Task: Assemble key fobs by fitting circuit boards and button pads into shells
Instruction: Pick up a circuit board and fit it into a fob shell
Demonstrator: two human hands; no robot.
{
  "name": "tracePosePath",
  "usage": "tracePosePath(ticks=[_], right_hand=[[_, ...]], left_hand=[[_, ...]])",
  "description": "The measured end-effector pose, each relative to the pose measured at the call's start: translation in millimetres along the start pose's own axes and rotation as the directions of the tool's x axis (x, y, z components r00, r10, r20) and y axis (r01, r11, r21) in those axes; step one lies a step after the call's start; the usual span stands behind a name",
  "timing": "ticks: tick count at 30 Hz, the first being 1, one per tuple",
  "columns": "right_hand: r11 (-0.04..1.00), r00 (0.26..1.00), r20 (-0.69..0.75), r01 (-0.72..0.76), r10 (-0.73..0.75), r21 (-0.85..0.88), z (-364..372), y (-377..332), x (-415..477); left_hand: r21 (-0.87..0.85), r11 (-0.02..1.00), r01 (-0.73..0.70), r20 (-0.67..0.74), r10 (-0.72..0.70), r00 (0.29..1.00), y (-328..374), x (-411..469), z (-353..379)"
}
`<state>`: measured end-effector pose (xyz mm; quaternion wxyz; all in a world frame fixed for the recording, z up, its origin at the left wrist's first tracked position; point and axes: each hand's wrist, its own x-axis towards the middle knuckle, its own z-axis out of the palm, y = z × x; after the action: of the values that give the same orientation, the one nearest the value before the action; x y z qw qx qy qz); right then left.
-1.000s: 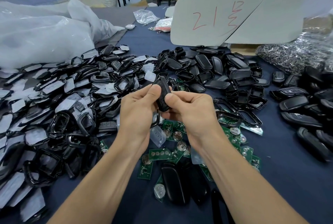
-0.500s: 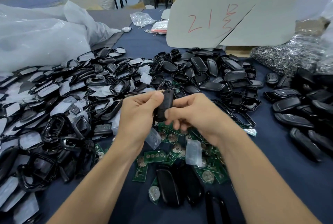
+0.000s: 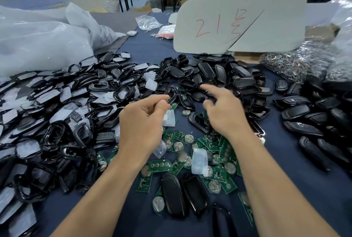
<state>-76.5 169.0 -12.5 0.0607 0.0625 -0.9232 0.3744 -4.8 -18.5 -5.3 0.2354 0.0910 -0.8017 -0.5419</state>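
Far left of the green circuit boards (image 3: 159, 166) lies a wide heap of black shell frames and clear button pads (image 3: 57, 103), spread over the dark blue table (image 3: 144, 49). The left hand (image 3: 142, 122) hangs just above the boards' left edge. Its fingers are curled and the thumb tip is pressed to the forefinger. A thin black frame (image 3: 172, 94) sits right at those fingertips, but I cannot tell whether it is pinched or merely lies behind them. One clear pad (image 3: 169, 118) lies just beyond the boards, between the two hands. On the near side of the boards two black shells (image 3: 173, 194) lie side by side. The right hand (image 3: 226, 114), blurred, is over the boards' far right edge, released, forefinger stretched out and nothing seen in it. It points toward the pile of shell halves (image 3: 209, 72) beyond the boards. Well right of the boards lie closed fobs (image 3: 297, 112).
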Motion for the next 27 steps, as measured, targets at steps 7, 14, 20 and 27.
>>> tracePosePath(ticks=[7,14,20,27], right_hand=[[0.974,0.996,-0.088,-0.045,0.026,-0.223,4,-10,-8],[0.925,0.999,0.013,-0.037,0.045,-0.379,14,-11,1],[0.956,0.982,-0.186,-0.067,0.014,-0.284,14,-12,1],[0.988,0.919,-0.375,-0.075,0.120,0.132,4,-9,-2]], left_hand=[[0.074,0.997,-0.030,0.066,0.025,0.997,1,-4,-1],[0.108,0.993,-0.051,0.078,0.043,0.996,5,-7,-1],[0.120,0.991,-0.053,0.097,0.042,0.994,1,-6,0],[0.128,0.990,-0.067,0.106,0.054,0.993,0,-5,0]])
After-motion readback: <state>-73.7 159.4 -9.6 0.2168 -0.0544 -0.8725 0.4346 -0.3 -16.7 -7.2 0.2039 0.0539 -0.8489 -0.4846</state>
